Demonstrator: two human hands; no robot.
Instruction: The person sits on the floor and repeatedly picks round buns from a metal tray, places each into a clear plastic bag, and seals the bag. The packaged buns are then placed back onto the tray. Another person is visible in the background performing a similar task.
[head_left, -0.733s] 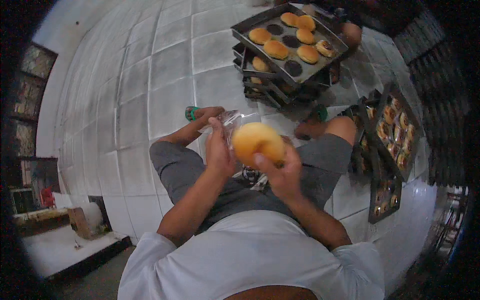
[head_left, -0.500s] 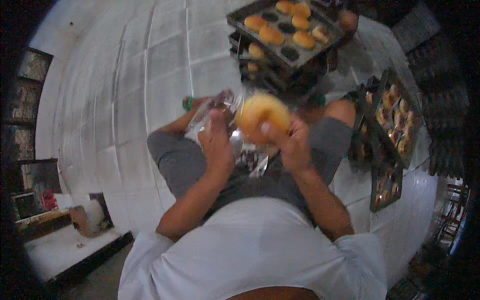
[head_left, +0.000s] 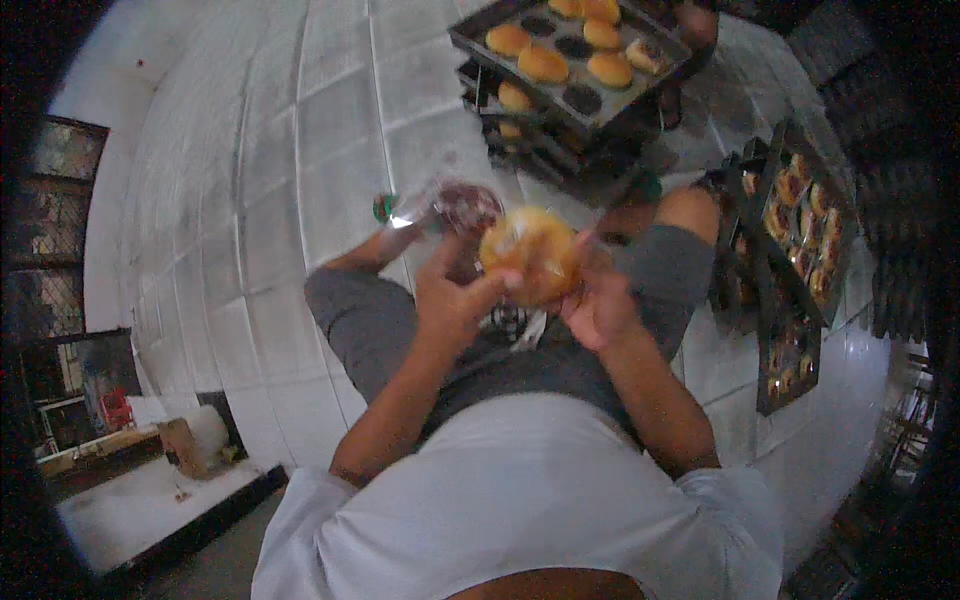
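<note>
A round golden bun [head_left: 525, 250] is in front of me, held between both hands above my lap. Shiny glints on its face suggest clear plastic over it. My left hand [head_left: 455, 300] is closed, its thumb pressing the bun's lower left edge. Beyond those fingers is blurred clear plastic packaging with dark red areas [head_left: 468, 207]; whether it is one bag or several I cannot tell. My right hand [head_left: 602, 305] pinches the bun's right side, where the plastic seems gathered. Motion blur hides the exact fingertip contacts.
Ahead, a dark tray [head_left: 630, 95] of golden buns tops a stack of trays. More trays of topped buns [head_left: 800, 230] lean at the right, near dark stacked trays [head_left: 900, 260]. A low white surface [head_left: 140, 515] with a roll [head_left: 207, 435] is at the left.
The bun has moved slightly down and into the clear plastic. My left hand has shifted from the packaging to the bun's edge; my right hand now grips its right side, lower down.
</note>
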